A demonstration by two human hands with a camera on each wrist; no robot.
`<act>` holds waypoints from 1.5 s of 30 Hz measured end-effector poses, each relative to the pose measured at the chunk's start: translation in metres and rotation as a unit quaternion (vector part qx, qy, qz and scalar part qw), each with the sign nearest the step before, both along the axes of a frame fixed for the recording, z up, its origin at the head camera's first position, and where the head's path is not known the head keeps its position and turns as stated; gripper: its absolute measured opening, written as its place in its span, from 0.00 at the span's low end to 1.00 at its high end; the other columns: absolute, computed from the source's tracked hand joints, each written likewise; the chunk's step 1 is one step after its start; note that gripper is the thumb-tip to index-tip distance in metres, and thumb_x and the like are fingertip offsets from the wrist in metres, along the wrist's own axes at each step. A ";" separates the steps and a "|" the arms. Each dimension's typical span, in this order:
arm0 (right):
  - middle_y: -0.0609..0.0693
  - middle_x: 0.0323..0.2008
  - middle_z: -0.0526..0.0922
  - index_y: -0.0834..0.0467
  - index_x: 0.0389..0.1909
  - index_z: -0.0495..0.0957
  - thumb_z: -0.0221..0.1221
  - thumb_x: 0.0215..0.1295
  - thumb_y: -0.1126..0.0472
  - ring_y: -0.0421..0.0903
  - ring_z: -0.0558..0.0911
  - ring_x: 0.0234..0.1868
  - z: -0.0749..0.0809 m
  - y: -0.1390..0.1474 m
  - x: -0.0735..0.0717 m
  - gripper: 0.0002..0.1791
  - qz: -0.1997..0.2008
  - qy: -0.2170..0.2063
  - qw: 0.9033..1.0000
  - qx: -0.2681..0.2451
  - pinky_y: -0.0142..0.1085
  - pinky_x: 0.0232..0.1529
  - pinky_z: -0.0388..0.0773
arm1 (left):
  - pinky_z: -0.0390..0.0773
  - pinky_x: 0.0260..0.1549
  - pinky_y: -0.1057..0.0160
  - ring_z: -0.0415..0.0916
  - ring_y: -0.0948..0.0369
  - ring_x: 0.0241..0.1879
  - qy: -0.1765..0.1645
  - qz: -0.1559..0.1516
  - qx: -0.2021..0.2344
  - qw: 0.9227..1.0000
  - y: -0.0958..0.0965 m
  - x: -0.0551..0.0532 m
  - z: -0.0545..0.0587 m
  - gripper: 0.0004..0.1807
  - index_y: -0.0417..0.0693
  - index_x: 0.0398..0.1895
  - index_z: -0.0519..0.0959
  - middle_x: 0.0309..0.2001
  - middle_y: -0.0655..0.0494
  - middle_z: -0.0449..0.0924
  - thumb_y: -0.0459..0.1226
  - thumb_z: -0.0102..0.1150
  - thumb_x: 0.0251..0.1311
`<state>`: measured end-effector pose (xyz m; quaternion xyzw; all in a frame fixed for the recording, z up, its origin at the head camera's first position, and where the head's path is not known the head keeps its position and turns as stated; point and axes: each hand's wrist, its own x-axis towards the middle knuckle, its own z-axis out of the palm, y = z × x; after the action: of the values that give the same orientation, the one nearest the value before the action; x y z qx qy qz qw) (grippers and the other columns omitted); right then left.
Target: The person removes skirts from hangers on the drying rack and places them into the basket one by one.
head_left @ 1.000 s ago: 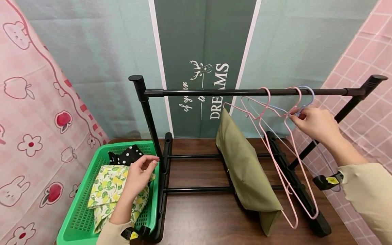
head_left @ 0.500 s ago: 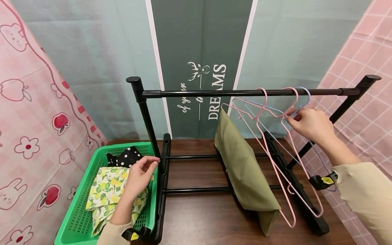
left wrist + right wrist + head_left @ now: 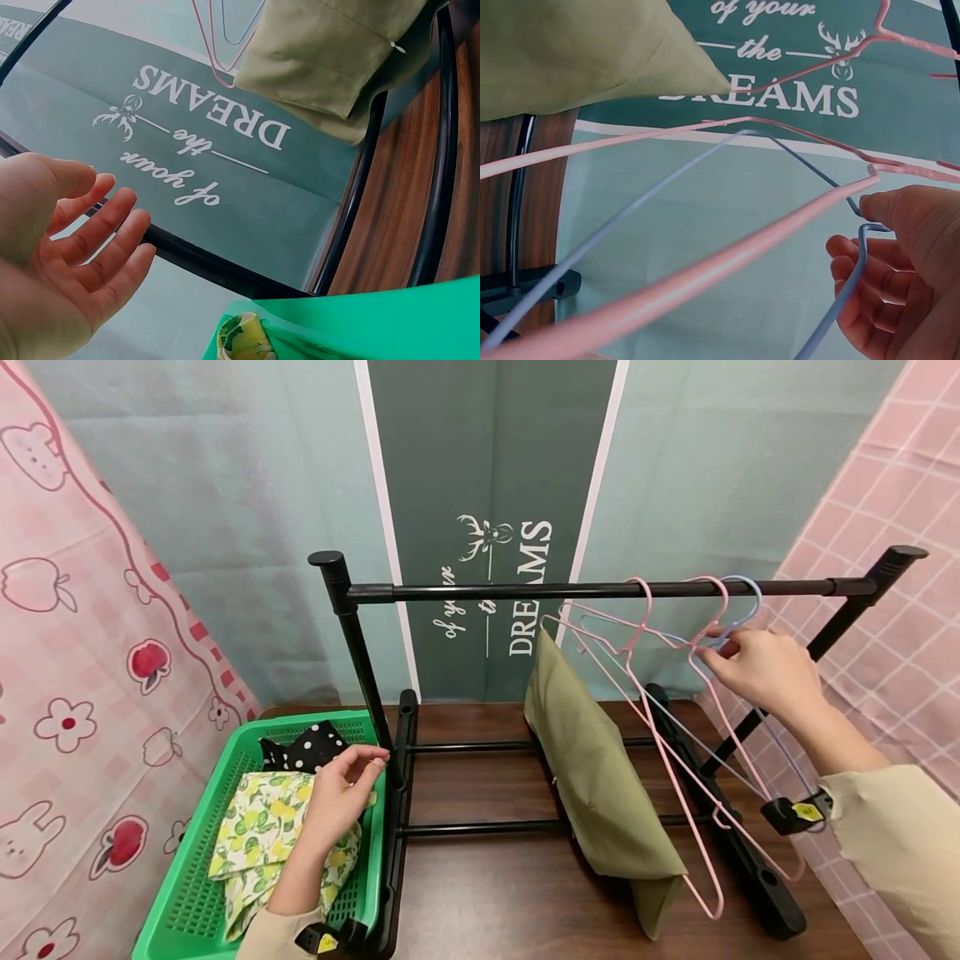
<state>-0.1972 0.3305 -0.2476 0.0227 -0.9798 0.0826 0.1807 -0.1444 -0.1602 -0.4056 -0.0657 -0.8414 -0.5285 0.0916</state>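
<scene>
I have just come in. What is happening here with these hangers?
A person's right hand pinches the blue hanger near its neck, where it hangs on the black rack. Next to it hangs a bare pink hanger, and then a second pink hanger bearing an olive-green cloth. The left hand holds nothing, close to the rack's left post. In the green basket lie a lemon-print cloth and a polka-dot cloth.

I read white printed lettering (image 3: 759,49), "of your", "the" and "DREAMS", beside a white stag-head emblem (image 3: 843,51), on the dark green fabric panel (image 3: 491,452). Yellow labels (image 3: 808,811) on the black wrist units (image 3: 780,817): illegible.
</scene>
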 end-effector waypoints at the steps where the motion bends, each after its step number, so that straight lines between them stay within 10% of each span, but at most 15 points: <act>1: 0.59 0.23 0.82 0.61 0.28 0.82 0.53 0.61 0.47 0.55 0.75 0.19 0.001 0.000 0.001 0.21 0.001 0.006 1.000 0.002 0.41 0.13 0.61 | 0.72 0.19 0.65 0.74 0.49 0.29 0.001 -0.001 -0.001 1.000 0.000 0.000 0.000 0.09 0.50 0.43 0.79 0.41 0.51 0.81 0.40 0.51 0.65; 19: 0.58 0.32 0.83 0.57 0.33 0.79 0.52 0.60 0.54 0.60 0.78 0.27 0.019 -0.013 0.027 0.11 -0.034 0.104 0.994 -0.013 0.48 0.15 0.61 | 0.72 0.22 0.67 0.75 0.67 0.30 0.029 -0.006 -0.021 0.999 -0.003 -0.001 0.004 0.11 0.47 0.44 0.79 0.41 0.53 0.81 0.41 0.52 0.64; 30: 0.56 0.28 0.84 0.55 0.33 0.82 0.53 0.60 0.58 0.55 0.78 0.21 0.025 -0.033 0.035 0.09 0.030 0.147 0.989 0.007 0.40 0.11 0.59 | 0.75 0.27 0.66 0.77 0.66 0.32 0.025 -0.012 -0.027 0.999 -0.001 -0.003 0.011 0.09 0.54 0.44 0.79 0.40 0.58 0.81 0.43 0.51 0.65; 45: 0.55 0.29 0.84 0.57 0.43 0.81 0.56 0.62 0.55 0.51 0.79 0.22 0.021 -0.068 0.029 0.13 0.098 0.090 0.991 0.017 0.42 0.16 0.66 | 0.75 0.28 0.66 0.77 0.65 0.32 0.000 -0.044 0.003 0.999 0.017 -0.003 0.005 0.09 0.52 0.44 0.79 0.41 0.53 0.81 0.40 0.53 0.64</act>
<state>-0.1685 0.2627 -0.2270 0.1289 -0.9540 0.0809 0.2584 -0.1477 -0.1428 -0.4006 -0.1023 -0.8359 -0.5348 0.0691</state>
